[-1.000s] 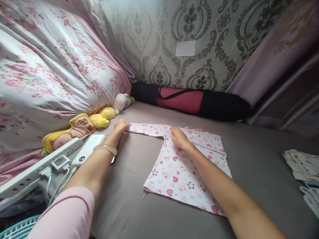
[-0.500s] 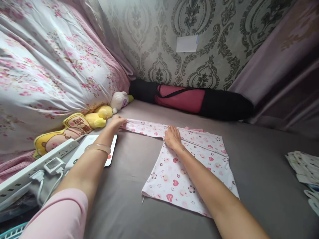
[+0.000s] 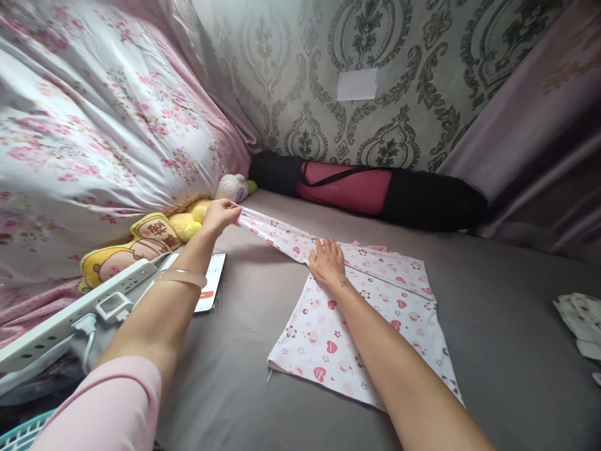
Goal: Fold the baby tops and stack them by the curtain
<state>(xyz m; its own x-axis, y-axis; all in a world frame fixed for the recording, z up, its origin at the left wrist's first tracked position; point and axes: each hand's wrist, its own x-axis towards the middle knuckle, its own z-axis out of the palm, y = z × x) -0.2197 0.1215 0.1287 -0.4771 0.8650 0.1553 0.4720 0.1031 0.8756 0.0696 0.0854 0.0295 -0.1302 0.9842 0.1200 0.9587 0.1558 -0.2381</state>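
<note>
A white shirt (image 3: 375, 351) printed with pink hearts and small flowers lies spread on the grey bed sheet (image 3: 225, 382). Its long sleeve (image 3: 277, 235) stretches to the left. My left hand (image 3: 222, 215) pinches the cuff end and holds it raised off the sheet, so the sleeve slopes up to it. My right hand (image 3: 327, 262) lies flat where the sleeve meets the body, fingers slightly apart, pressing on the cloth. A bit of pink cloth (image 3: 369, 247) shows behind the shirt's top edge. A loose thread hangs from its lower left corner.
Left of the shirt are a phone (image 3: 213, 282), a white power strip (image 3: 75, 319) with plugs, and plush toys (image 3: 126, 257) along floral bedding (image 3: 141, 138). A long black and pink bag (image 3: 347, 188) lies against the wall. Folded cloth (image 3: 580, 319) sits at right.
My left hand has lifted the sleeve's cuff end up and slightly away, pulling the sleeve into a slope. My right hand stays in place on the shirt. The view has shifted a little.
</note>
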